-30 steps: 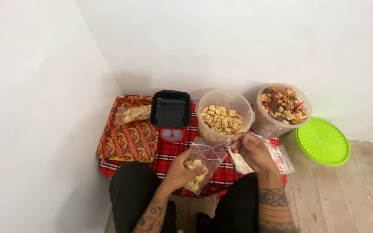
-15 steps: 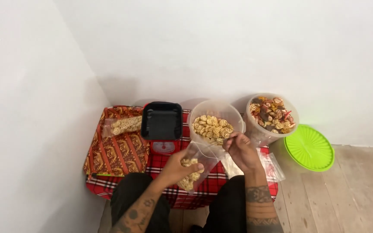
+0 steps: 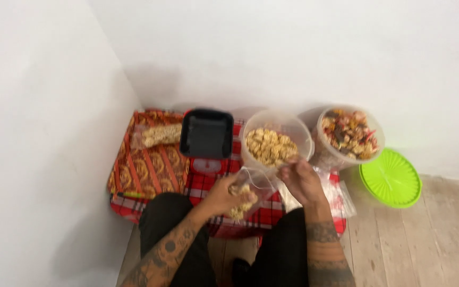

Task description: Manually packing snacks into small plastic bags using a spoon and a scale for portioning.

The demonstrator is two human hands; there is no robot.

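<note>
Over the checked cloth point(image 3: 203, 183), both hands still pinch the clear snack bag point(image 3: 245, 194), left hand point(image 3: 227, 194) underneath, right hand point(image 3: 299, 180) nearer the tub point(image 3: 274, 143)

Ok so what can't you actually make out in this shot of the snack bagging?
- Head view, motion blur: whether the right hand pinches any snack pieces.
- The clear bag: its lower part is covered by the left hand.
- The scale: its display is hidden under the black tray.
- The loose plastic bags: partly behind the right hand, count unclear.

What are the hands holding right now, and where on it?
The left hand cups a small clear plastic bag of pale snack pieces from below; the right hand pinches its top edge.
</note>
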